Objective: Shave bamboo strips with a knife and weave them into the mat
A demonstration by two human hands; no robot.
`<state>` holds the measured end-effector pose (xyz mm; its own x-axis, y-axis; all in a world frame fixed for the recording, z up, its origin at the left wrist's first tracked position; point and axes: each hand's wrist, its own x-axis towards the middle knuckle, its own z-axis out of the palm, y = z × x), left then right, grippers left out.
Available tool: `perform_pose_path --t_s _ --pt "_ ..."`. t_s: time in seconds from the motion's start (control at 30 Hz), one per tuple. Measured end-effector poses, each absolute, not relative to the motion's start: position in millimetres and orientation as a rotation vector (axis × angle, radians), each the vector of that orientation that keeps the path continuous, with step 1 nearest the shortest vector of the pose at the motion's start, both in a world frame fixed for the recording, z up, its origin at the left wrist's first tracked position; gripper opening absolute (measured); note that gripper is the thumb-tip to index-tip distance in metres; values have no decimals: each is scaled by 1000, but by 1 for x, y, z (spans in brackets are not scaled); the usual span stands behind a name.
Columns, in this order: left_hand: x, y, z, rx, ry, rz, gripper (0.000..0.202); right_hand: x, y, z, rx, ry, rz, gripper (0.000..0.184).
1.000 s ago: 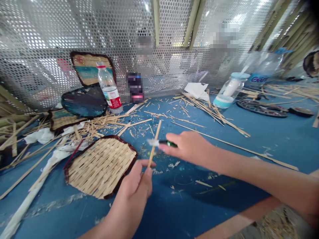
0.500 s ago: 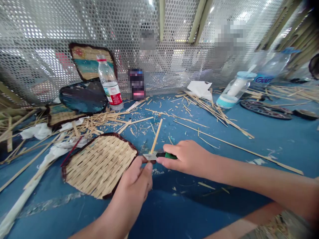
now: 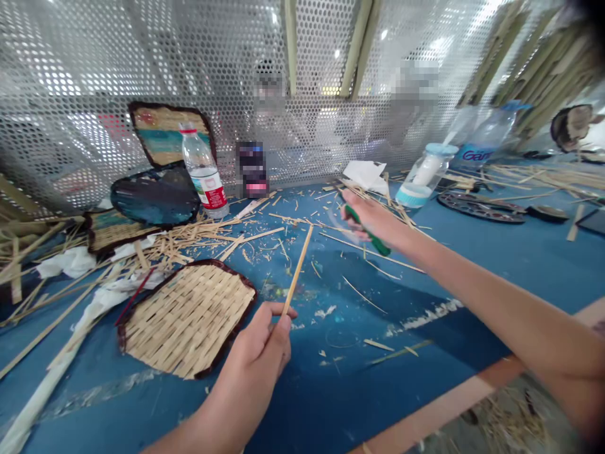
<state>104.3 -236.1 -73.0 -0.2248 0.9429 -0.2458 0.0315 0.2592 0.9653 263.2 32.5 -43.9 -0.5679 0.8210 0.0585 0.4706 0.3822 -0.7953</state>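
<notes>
Blue tabletop w/ scraps; L hand pinches thin strip by near end, prob. leaving its length free, right of woven panel; R hand grips green-handled knife, apart from strip.

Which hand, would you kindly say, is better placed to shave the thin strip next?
Probably the right hand: it holds the green-handled knife, while the left hand pinches the thin strip, its far part exposed.
</notes>
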Motion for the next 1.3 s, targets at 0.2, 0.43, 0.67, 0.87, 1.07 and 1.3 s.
perform_pose_path --t_s 0.2,0.43,0.67,0.87,1.07,1.3 --pt "103 -235 -77 1007 1520 1052 28 231 -27 -58 -756 -1965 1801 33" --pt "102 -232 -78 1011 1581 940 36 238 -5 -54 -698 -1754 1887 26" --pt "99 -227 -77 930 1601 1105 31 247 1 -50 -949 -2308 773 48" --pt "97 -228 -76 860 1596 1171 31 244 -52 -45 -860 -2814 538 55" --pt "98 -230 -79 822 1570 1233 31 238 -87 -47 -808 -2947 328 54" --pt "101 -242 -79 904 1631 1164 34 244 -21 -49 -1092 -2723 144 58"
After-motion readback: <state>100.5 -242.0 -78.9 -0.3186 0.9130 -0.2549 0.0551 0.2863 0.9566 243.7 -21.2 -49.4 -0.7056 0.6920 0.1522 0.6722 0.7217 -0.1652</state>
